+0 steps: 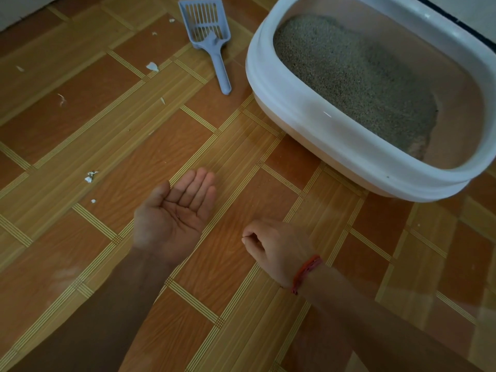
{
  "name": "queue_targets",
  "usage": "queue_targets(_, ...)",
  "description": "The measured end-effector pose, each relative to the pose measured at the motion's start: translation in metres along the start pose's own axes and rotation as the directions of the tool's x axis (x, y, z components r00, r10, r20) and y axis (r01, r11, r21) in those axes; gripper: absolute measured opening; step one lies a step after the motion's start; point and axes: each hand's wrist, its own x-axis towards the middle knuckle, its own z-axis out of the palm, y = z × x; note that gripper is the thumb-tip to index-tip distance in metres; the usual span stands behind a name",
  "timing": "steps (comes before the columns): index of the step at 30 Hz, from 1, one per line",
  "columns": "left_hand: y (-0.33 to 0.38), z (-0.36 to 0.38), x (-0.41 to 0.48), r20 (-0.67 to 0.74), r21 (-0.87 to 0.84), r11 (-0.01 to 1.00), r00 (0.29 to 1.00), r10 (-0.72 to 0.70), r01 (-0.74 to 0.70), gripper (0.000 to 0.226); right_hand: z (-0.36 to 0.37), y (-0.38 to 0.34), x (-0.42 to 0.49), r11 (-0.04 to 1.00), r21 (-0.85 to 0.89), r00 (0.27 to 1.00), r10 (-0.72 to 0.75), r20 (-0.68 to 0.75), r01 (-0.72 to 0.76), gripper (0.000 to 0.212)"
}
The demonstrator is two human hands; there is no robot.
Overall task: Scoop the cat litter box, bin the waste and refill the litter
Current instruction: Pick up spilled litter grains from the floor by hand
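Note:
The litter box (332, 146), white-rimmed with a beige base, stands on the floor at the upper right. Grey litter (354, 73) is heaped along its left side, leaving bare bottom on the right. A blue slotted scoop (212, 38) lies on the floor left of the box with a white scrap in it. My left hand (174, 216) is held palm up and flat above the floor, with a tiny dark speck on the palm. My right hand (276, 248), a red thread at its wrist, is curled close to the floor, thumb and forefinger pinching a tiny dark grain.
The floor is wood-pattern vinyl (107, 130). Small white scraps (152, 66) lie scattered over it to the left, with more white scraps (90, 176) near my left hand. A pale wall edge (21, 9) shows at the top left.

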Motion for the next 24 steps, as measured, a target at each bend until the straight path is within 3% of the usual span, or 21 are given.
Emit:
queue_targets(6, -0.002, -0.002, -0.001, -0.008, 0.016, 1.000, 1.000, -0.005, 0.005, 0.059, -0.003, -0.007, -0.003, 1.000, -0.027, 0.999, 0.008, 0.038, -0.007, 0.020)
queue_targets(13, -0.011, -0.001, -0.005, -0.013, 0.022, 0.997, 0.997, -0.070, 0.070, 0.058, -0.025, -0.058, 0.011, 0.986, 0.104, 0.978, -0.107, -0.176, 0.127, 0.016)
queue_targets(19, -0.021, 0.003, -0.012, 0.000, 0.115, 0.983, 0.990, -0.143, 0.142, 0.047, -0.019, -0.077, 0.027, 0.983, 0.122, 0.974, -0.115, -0.194, 0.140, 0.033)
queue_targets(24, -0.018, 0.002, -0.010, 0.008, 0.087, 0.986, 0.989, -0.145, 0.143, 0.052, -0.020, -0.074, 0.028, 0.965, 0.218, 0.973, -0.099, -0.209, 0.145, 0.013)
